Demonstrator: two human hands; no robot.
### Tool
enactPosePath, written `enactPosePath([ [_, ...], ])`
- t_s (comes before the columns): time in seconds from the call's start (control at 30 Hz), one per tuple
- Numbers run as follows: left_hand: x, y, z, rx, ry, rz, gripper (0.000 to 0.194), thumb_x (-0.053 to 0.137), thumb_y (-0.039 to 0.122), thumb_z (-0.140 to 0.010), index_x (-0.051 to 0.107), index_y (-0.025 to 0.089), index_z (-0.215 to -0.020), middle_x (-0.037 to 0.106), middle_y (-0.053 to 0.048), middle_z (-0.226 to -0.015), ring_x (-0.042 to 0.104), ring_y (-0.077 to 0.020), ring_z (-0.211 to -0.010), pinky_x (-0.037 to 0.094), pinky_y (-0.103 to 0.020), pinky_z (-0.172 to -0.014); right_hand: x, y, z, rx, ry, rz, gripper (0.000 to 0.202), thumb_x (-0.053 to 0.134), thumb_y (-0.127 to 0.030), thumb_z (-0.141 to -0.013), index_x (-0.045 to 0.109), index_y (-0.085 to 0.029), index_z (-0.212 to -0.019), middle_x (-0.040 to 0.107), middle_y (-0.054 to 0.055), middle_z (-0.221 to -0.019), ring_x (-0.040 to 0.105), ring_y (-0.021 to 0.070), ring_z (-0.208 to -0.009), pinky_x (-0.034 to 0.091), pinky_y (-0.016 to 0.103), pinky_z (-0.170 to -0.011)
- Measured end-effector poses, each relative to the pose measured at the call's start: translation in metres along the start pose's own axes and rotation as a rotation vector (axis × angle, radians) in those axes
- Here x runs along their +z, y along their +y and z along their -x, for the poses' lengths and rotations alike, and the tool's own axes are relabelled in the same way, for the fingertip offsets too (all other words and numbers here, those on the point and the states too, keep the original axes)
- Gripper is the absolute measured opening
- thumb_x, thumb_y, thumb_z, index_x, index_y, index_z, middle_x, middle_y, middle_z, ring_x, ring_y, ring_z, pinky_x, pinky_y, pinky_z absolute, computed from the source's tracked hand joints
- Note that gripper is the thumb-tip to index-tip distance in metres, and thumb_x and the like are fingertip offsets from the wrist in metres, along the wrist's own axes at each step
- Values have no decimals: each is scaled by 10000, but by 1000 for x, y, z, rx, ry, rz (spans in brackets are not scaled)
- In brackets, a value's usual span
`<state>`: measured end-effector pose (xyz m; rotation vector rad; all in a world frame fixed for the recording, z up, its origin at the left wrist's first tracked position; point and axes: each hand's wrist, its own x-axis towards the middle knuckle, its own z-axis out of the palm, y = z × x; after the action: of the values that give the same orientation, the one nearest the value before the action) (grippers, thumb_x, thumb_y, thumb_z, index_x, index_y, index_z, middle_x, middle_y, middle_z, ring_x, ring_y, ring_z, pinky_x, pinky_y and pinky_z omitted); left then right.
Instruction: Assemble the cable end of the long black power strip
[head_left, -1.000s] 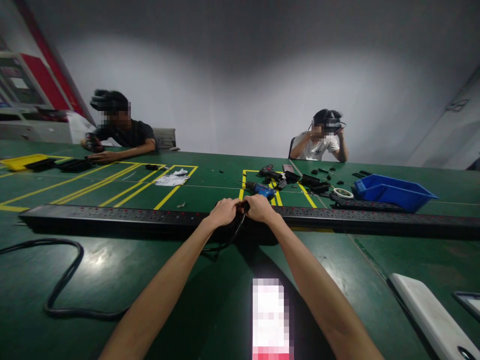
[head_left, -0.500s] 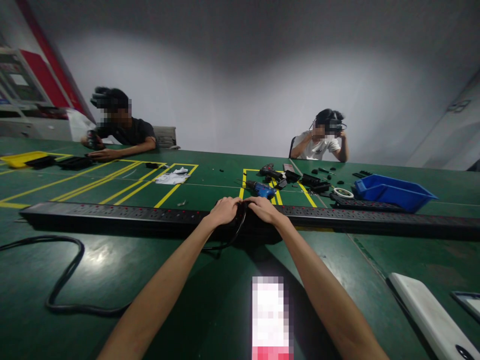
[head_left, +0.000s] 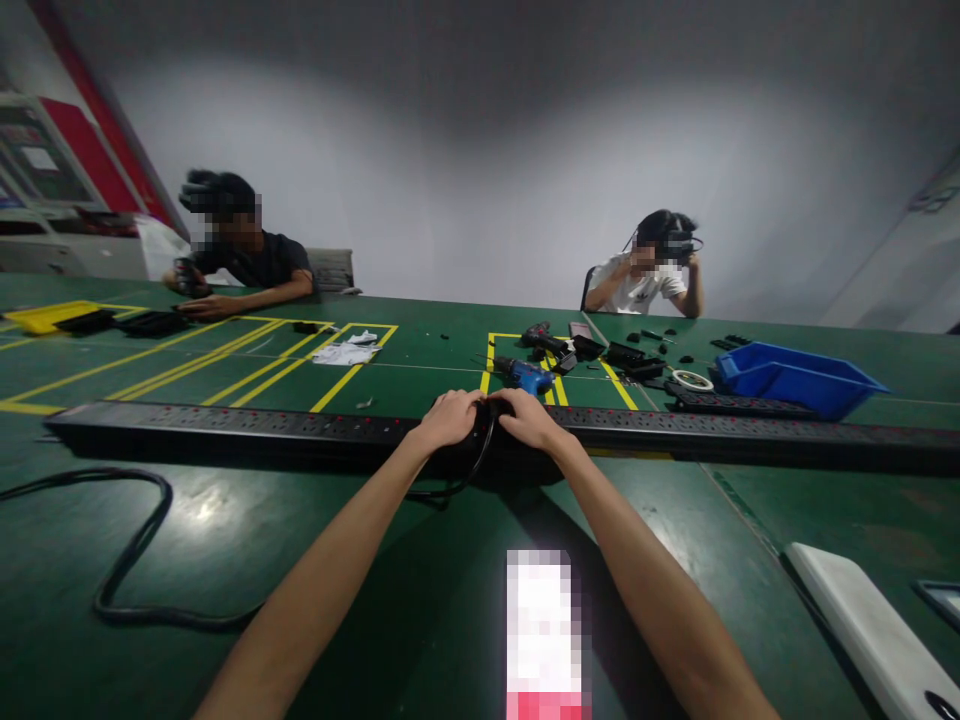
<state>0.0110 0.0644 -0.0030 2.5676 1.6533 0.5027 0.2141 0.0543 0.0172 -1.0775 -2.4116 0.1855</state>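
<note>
Two long black socket strips lie across the green table, the left strip (head_left: 247, 428) and the right strip (head_left: 697, 435), with their inner ends near the middle. My left hand (head_left: 451, 418) is closed at the inner end of the left one. Close beside it, my right hand (head_left: 525, 415) is closed near the inner end of the right one. Both hands' fingertips almost meet around a dark part that is too hidden to make out. A black cable (head_left: 486, 450) hangs down between the hands and curves left under my left forearm.
Behind the strips lie a blue drill (head_left: 525, 377), a red-black drill (head_left: 546, 340), black parts and a white ring (head_left: 691, 381). A blue bin (head_left: 799, 378) stands right. Thick cable (head_left: 142, 540) loops left. A white device (head_left: 862, 615) lies front right. Two people sit across the table.
The view has shifted slightly. My hands stay closed at the same spot between the strips. The person at the right has moved a little.
</note>
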Motion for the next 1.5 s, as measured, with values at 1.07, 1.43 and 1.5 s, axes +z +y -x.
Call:
enactPosePath([
  [1.07, -2, 2, 1, -26, -12, -10, 374, 333, 263, -972, 599, 254, -1234, 671, -107, -1078, 605, -257, -1020, 440, -377, -916, -11, -30, -29, 110, -268, 569, 411, 460, -463, -929, 598, -135, -1134, 682, 196, -1072, 666, 320, -968, 482, 376, -802],
  [1.43, -2, 3, 0, -37, -25, -31, 361, 336, 251, -965, 596, 252, -1216, 667, -104, -1062, 606, -258, -1012, 452, -376, -898, -7, -36, -27, 117, -235, 563, 341, 463, -380, -934, 641, -108, -1036, 694, 211, -1022, 676, 320, -951, 482, 371, -808],
  [1.5, -4, 4, 1, -37, -24, -27, 362, 330, 257, -969, 601, 253, -1209, 665, -106, -1045, 605, -259, -1000, 455, -376, -882, -9, -34, -31, 127, -250, 556, 342, 512, -405, -906, 656, -115, -1015, 691, 210, -1035, 670, 329, -965, 482, 373, -819],
])
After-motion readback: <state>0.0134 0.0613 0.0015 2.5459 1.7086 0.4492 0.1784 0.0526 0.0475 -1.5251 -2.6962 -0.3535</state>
